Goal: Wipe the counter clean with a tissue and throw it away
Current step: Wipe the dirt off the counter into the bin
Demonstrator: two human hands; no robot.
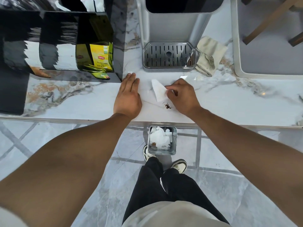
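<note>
A white folded tissue [158, 90] lies on the marble counter [229, 102], pinched at its right edge by the fingertips of my right hand [182, 95]. A small pile of brown crumbs [167, 106] sits on the counter just below the tissue, beside my right hand. My left hand [128, 95] rests flat on the counter to the left of the tissue, fingers together and holding nothing. On the floor below the counter edge stands a small square metal bin [162, 151] with several crumpled tissues inside.
A grey dispenser with a slotted drip tray [168, 55] stands behind the tissue. A beige cloth [208, 56] lies to its right. A black organiser with tea packets [98, 58] fills the left. A grey tray [236, 63] sits at the right. My feet are beside the bin.
</note>
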